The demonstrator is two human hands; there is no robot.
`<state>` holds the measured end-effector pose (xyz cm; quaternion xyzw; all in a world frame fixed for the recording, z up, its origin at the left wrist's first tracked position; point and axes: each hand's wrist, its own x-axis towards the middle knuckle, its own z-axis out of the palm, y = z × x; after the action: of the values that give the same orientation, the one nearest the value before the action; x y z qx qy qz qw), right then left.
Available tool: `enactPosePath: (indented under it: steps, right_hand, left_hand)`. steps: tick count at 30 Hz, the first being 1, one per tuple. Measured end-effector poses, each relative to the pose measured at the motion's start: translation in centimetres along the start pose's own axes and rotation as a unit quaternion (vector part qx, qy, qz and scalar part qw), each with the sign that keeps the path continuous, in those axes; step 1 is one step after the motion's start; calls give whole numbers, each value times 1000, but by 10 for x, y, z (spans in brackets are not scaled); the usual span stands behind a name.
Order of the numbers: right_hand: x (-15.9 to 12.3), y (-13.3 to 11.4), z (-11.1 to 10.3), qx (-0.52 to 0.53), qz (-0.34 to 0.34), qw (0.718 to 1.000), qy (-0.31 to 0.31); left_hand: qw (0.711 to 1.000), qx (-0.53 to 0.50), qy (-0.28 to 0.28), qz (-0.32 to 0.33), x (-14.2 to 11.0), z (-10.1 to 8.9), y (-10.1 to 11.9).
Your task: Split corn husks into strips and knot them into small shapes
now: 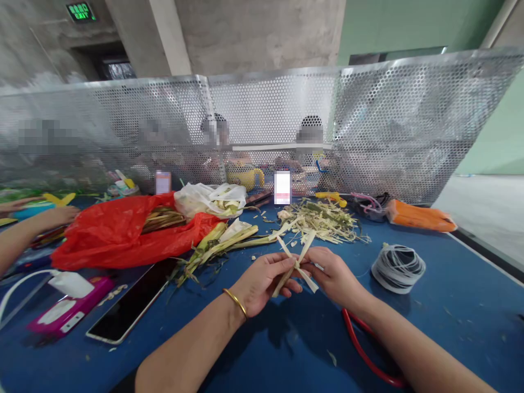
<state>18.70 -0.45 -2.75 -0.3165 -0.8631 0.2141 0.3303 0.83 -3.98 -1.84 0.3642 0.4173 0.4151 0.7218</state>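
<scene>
Both hands meet over the near middle of the blue table, on a small piece of crossed pale plant strips (297, 264), perhaps dried husk or leaf. Its strip ends stick out in several directions from a knotted centre. My left hand (266, 278), with a gold bangle on the wrist, pinches the piece near its centre from the left. From the other side, my right hand (329, 273) has its fingers closed on the piece, their tips partly hidden behind the strips. Beyond the hands lie a pile of shredded pale strips (323, 221) and longer greenish stalks (216, 243).
A red plastic bag (123, 234), a black-screened phone (133, 300) and a magenta power strip (69, 311) lie left. A coil of clear cord (398, 268), an orange packet (421, 216) and a red tube (368, 355) are right. A perforated metal screen (270, 103) stands behind; another person's arm (33, 229) reaches in left.
</scene>
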Motion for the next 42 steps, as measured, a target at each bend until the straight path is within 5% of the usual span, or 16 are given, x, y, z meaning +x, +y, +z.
enactPosePath:
  steps: [8, 16, 21, 31, 35, 39, 42]
  right_hand:
    - [0, 4, 1, -7, 31, 999, -19]
    - [3, 7, -3, 239, 145, 960, 28]
    - [3, 4, 0, 300, 169, 936, 69]
    - [1, 9, 6, 229, 275, 923, 143]
    - [1, 12, 0, 70, 201, 955, 207]
    - [2, 0, -1, -18, 123, 989, 82]
    - [2, -8, 6, 48, 167, 985, 9]
  left_hand:
    - [999, 10, 34, -2, 3, 3, -6]
    - [997, 55, 53, -3, 3, 3, -4]
    - [994, 76, 81, 9, 4, 4, -5]
    - [993, 90, 78, 25, 5, 7, -6]
    - [994, 98, 43, -5, 4, 6, -6]
    - [987, 159, -12, -20, 4, 6, -12]
    - [977, 208, -33, -19, 4, 8, -19]
